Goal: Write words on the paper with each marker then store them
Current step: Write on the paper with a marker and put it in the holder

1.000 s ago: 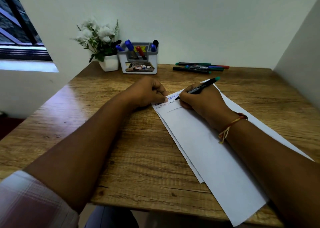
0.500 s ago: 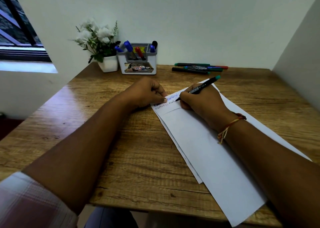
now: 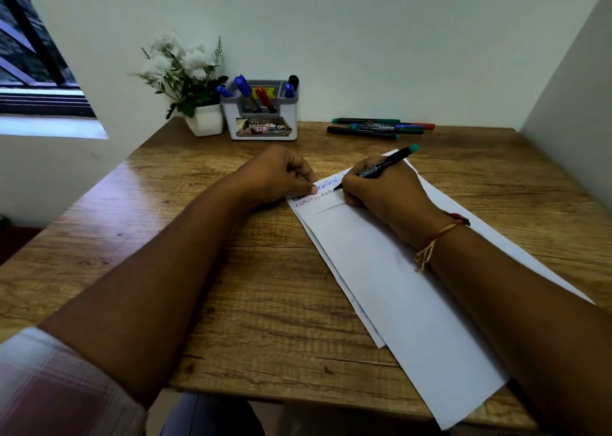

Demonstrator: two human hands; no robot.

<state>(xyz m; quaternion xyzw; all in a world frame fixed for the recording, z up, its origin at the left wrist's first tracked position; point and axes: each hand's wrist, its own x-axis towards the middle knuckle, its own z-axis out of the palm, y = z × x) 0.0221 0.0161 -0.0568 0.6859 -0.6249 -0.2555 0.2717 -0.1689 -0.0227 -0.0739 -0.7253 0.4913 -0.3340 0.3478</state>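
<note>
White paper sheets (image 3: 390, 270) lie at an angle on the wooden desk (image 3: 265, 286). My right hand (image 3: 381, 190) grips a black marker with a green end (image 3: 387, 162), its tip touching the paper's top beside lines of blue and dark handwriting (image 3: 318, 194). My left hand (image 3: 278, 177) has its fingers curled, and its thumb presses the paper's top left corner. Three more markers (image 3: 381, 127) lie in a row at the back of the desk. A grey pen holder (image 3: 261, 124) with blue, red and black markers stands at the back.
A white pot of white flowers (image 3: 198, 117) stands left of the holder. Walls close the desk at the back and right. A window (image 3: 33, 71) is at the far left. The paper's near corner overhangs the desk's front edge.
My right hand has shifted slightly along the line with the marker tip on the paper. The left hand has stayed on the corner.
</note>
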